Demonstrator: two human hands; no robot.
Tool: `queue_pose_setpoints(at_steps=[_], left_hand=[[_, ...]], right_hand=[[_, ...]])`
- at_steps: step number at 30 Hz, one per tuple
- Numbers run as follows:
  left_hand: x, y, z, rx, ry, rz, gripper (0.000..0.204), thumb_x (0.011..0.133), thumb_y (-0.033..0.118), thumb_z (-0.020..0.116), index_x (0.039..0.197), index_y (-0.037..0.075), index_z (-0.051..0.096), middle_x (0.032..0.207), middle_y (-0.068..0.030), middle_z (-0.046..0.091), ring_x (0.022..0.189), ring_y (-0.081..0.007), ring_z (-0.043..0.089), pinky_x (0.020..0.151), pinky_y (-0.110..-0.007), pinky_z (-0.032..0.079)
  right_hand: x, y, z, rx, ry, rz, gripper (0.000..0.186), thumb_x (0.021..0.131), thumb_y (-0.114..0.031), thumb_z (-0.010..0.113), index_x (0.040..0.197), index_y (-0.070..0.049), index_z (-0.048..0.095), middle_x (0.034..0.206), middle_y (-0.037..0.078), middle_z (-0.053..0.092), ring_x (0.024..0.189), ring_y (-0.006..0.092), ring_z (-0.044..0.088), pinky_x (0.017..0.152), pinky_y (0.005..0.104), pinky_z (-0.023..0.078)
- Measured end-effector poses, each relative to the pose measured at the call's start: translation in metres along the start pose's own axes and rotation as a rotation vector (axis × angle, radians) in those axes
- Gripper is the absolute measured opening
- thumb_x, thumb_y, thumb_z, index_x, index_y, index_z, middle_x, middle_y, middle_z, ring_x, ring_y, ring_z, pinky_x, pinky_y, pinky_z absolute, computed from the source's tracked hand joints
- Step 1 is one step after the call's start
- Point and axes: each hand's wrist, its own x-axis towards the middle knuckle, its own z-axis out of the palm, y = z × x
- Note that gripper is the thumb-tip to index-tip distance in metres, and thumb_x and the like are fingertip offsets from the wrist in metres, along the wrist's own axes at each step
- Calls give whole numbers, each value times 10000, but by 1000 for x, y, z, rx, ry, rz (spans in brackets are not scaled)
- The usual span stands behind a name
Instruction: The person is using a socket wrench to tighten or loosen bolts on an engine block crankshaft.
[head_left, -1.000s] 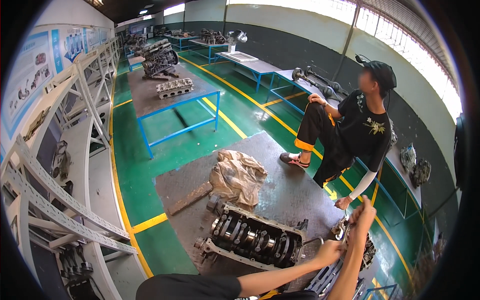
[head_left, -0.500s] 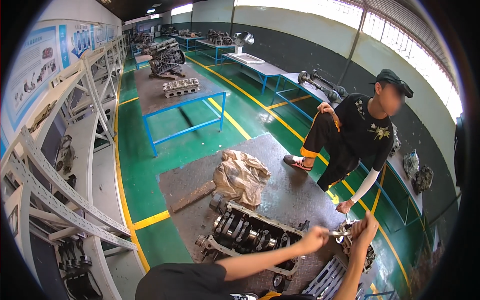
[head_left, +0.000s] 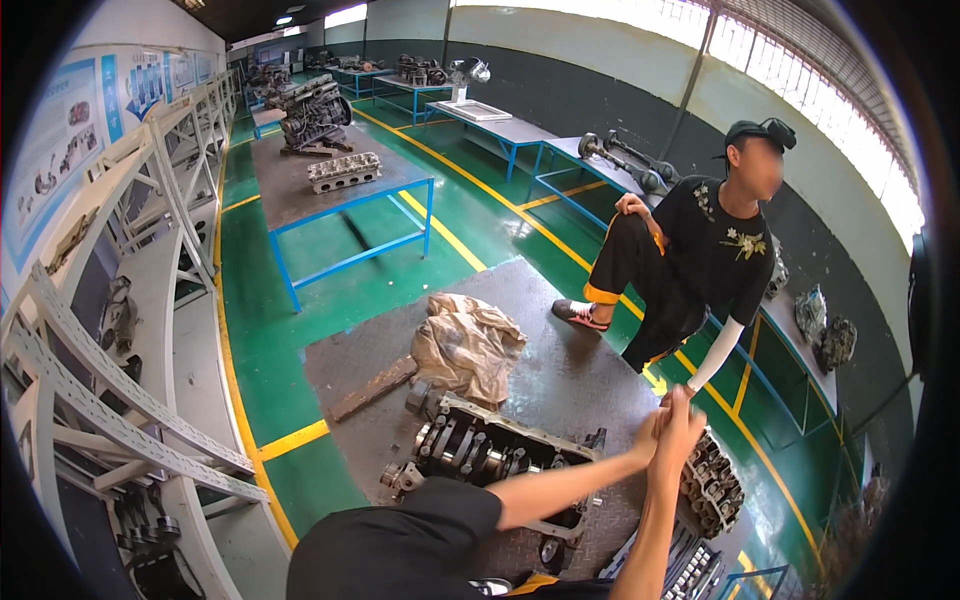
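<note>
My left hand point(head_left: 646, 441) and my right hand point(head_left: 681, 423) are closed and pressed together over the right part of the steel work table point(head_left: 560, 340); what they hold is hidden and blurred. To their left lies an engine block point(head_left: 490, 450) with its crankshaft exposed, partly behind my left forearm. Just right of my hands is a cylinder head point(head_left: 712, 480). A case of tools point(head_left: 690, 570) sits at the near edge. A crumpled tan cloth point(head_left: 465, 345) and a rusty bar point(head_left: 370, 390) lie on the table beyond the block.
A co-worker point(head_left: 730, 240) in black stands across the table, one knee raised, an arm reaching down behind my hands. White metal racks point(head_left: 130, 410) line the left wall. Further tables point(head_left: 330, 220) hold engine parts. Green floor with yellow lines point(head_left: 450, 230) runs between them.
My hands, earlier apart with a metal wrench between them, have come together and moved slightly up and left; the wrench is now hidden. The co-worker's head has turned.
</note>
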Motion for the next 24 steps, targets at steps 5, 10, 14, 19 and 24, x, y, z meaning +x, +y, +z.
queue_pose_setpoints(at_steps=[5,10,14,19,24], left_hand=[[-65,-26,23,307,-80,53,54,744,35,584,718,-12,591,619,-204,555,572,-292,560,563,-407,410],[-14,-1,10,159,146,266,117,788,45,575,699,-27,555,629,-225,545,548,-225,511,536,-385,393],[-48,-53,55,424,238,240,104,805,54,575,744,-30,578,653,-202,593,637,-198,571,601,-373,427],[-2,-24,-40,512,72,183,95,740,-61,545,678,11,541,578,-21,534,580,-141,494,544,-327,391],[-23,-57,46,279,233,277,91,757,-23,573,670,-10,551,567,-147,520,584,-177,493,547,-378,399]], right_hand=[[59,-5,-63,141,-25,216,426,929,-291,574,571,-164,382,431,-60,284,318,80,261,304,260,183],[2,21,-54,22,24,12,341,924,-244,587,629,-134,457,482,-52,325,360,63,301,353,247,198],[67,3,-25,75,54,162,338,936,-249,569,647,-137,435,471,-56,351,350,83,304,348,253,212],[-19,17,-64,14,-26,-35,364,943,-262,585,648,-155,402,472,-72,277,359,47,230,348,248,194],[52,0,-9,24,-43,142,317,934,-284,580,709,-128,419,505,-57,347,370,52,285,349,236,216]])
